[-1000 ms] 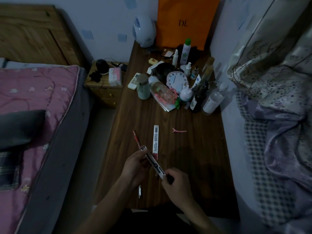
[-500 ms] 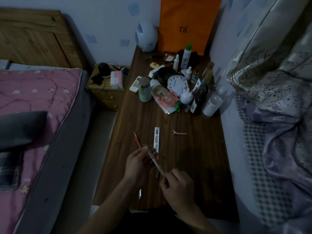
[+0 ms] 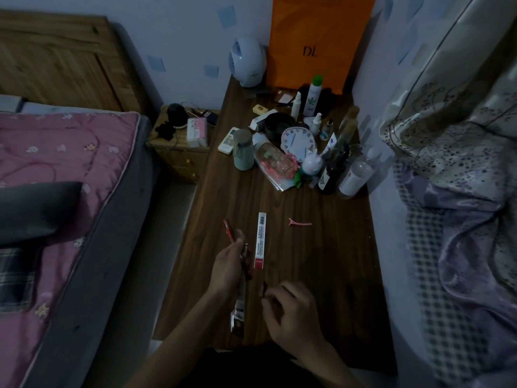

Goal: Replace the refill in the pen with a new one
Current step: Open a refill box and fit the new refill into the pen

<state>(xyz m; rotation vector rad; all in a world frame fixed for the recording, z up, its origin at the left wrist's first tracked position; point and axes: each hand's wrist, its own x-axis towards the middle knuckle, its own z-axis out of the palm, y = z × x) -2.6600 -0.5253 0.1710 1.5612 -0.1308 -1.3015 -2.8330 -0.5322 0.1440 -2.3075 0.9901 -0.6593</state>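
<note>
The left grip (image 3: 226, 271) clamps the pen (image 3: 239, 306), which points at the near worktop (image 3: 321, 261) edge. The right grip (image 3: 291, 312), just beside its lower end, pinches a small dark piece (image 3: 263, 289).

Left hand (image 3: 228, 268) forward, fingers (image 3: 237, 243) round a pen (image 3: 228, 233), right hand (image 3: 292, 313) nearer, fingertips (image 3: 267, 299) pinching a dark piece (image 3: 263, 289)

On a dark wooden table (image 3: 321, 275) at frame centre lies a flat white refill packet (image 3: 261, 239), with a pink plastic hair clip (image 3: 300, 222) to its right. Just left of the packet, the left hand (image 3: 228, 266) grips a thin red pen (image 3: 227, 231). Lower right, the right hand (image 3: 291, 312) pinches a small dark piece (image 3: 263, 288).
</note>
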